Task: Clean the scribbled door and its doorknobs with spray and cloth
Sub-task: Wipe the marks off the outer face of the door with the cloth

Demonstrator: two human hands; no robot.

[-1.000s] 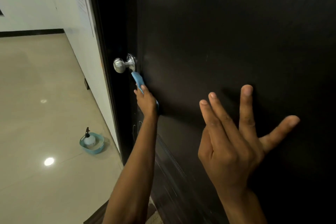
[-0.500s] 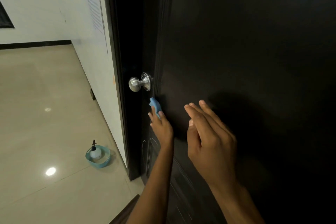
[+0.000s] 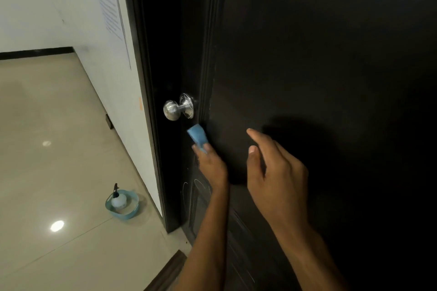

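A dark door (image 3: 319, 66) fills the right of the view, with faint white scribbles low on its panel near the edge. A silver doorknob (image 3: 176, 108) sticks out from the door's left edge. My left hand (image 3: 210, 164) pinches a blue cloth (image 3: 197, 137) just below the knob, against the door edge. My right hand (image 3: 275, 172) hovers close to the door face with fingers loosely extended toward the knob, holding nothing. A spray bottle (image 3: 118, 198) stands in a blue basin (image 3: 132, 211) on the floor.
A black door frame (image 3: 151, 125) runs beside a white wall (image 3: 111, 54) with a posted paper. Glossy beige floor tiles (image 3: 59, 160) stretch to the left. A dark wooden threshold strip (image 3: 165, 271) lies at the bottom.
My right hand has come off the door face, its spread fingers drawn together. My left hand with the cloth has slipped down below the knob. The view has shifted so the knob sits further right.
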